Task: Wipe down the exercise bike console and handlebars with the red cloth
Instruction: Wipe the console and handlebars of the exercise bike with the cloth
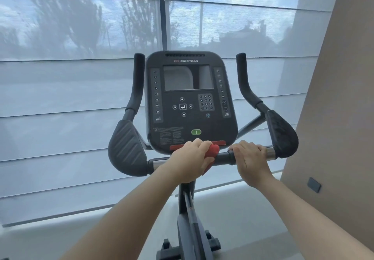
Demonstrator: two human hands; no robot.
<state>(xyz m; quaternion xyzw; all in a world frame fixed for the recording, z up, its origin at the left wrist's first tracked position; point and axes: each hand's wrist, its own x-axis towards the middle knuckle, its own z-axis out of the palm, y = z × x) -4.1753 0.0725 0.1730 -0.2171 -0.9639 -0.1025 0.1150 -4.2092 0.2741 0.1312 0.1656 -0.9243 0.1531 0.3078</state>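
— Where is the red cloth (213, 152)?
— At six o'clock of the console (190, 102), just under its lower edge. It is bunched in the left hand (189, 159), whose fingers curl round the wad and hold it against the crossbar (222, 156) of the handlebars. A red fold pokes out on the hand's three o'clock side.
— And the right hand (252, 161)?
— At about four o'clock from the console, on the same crossbar. Its fingers wrap over the bar and grip it. The two hands are near each other, with a short stretch of black bar between them.
— What flanks them?
— A ribbed left pad (127, 148) at eight o'clock. A mottled right pad (282, 134) at four o'clock, just beyond the right hand and a chrome bit of bar. The upright grips (138, 77) rise at ten and two o'clock.
— The console itself?
— A dark screen and a keypad. A green button (196, 132) near six o'clock sits just above the left hand's knuckles.
— Behind it?
— A pale blind (60, 98) across the window.
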